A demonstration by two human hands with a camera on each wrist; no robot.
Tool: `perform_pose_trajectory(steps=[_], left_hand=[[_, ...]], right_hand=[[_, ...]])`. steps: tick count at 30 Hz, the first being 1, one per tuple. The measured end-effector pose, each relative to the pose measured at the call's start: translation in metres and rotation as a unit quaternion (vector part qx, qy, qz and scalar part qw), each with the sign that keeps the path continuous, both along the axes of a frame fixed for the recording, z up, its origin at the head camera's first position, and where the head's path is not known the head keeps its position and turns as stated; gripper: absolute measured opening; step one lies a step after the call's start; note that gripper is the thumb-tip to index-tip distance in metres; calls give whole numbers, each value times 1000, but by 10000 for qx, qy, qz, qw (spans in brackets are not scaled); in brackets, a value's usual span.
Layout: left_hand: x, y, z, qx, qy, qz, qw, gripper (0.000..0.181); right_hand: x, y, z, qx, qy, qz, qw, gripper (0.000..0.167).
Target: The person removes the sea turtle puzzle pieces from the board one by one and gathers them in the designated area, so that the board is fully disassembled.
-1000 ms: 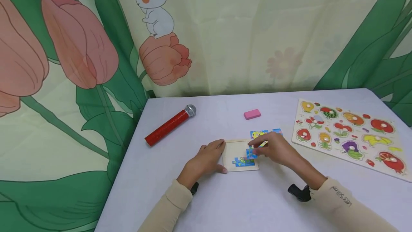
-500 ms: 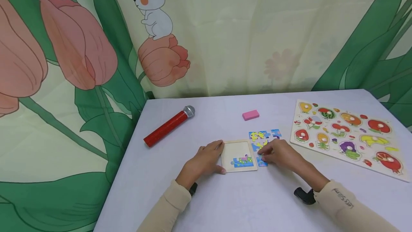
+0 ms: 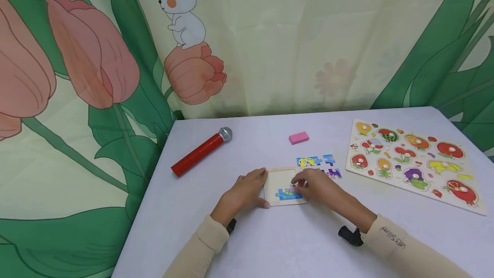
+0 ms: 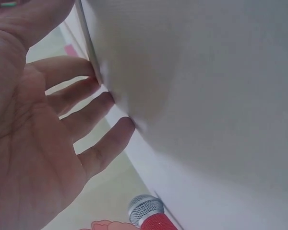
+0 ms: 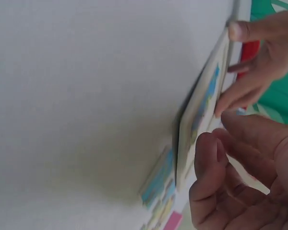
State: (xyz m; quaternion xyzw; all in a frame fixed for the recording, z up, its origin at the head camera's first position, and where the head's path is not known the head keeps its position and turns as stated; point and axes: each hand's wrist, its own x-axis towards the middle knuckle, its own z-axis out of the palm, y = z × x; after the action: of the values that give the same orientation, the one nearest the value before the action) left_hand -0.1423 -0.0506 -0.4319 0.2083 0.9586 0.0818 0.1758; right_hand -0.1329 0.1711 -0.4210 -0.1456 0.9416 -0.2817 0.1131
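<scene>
A small wooden puzzle tray [image 3: 275, 179] lies on the table, with blue-green puzzle pieces [image 3: 286, 195] joined along its lower part. My left hand [image 3: 245, 190] holds the tray's left side, thumb at the near corner and index finger at the far one. Over the tray's right side is my right hand [image 3: 320, 188], thumb and fingers bent close to those pieces. In the right wrist view nothing shows between its fingertips. Loose pieces [image 3: 308, 162] lie beyond and right of the tray; a blue one [image 5: 158, 177] beside its edge is hidden by the right hand in the head view.
A red microphone [image 3: 201, 152] lies at the left rear. Behind the tray sits a pink eraser-like block [image 3: 299, 137]. A large fruit puzzle board [image 3: 417, 164] takes up the table's right side. A printed curtain [image 3: 278, 46] hangs behind the table.
My right hand held a blue piece over the tray's right side, then set it down right of the tray. It has since moved back left over the tray. The left hand stays put.
</scene>
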Motion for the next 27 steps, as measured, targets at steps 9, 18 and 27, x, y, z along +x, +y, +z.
perform_pose_trajectory(steps=[9, 18, 27], left_hand=[[-2, 1, 0, -141, -25, -63, 9999, 95], [0, 2, 3, -198, 41, -63, 9998, 94], [0, 3, 3, -261, 100, -48, 9996, 94]], right_hand=[[6, -19, -12, 77, 414, 173, 9990, 13], [9, -23, -14, 280, 611, -39, 9977, 18], [11, -20, -11, -100, 659, -111, 9977, 22]])
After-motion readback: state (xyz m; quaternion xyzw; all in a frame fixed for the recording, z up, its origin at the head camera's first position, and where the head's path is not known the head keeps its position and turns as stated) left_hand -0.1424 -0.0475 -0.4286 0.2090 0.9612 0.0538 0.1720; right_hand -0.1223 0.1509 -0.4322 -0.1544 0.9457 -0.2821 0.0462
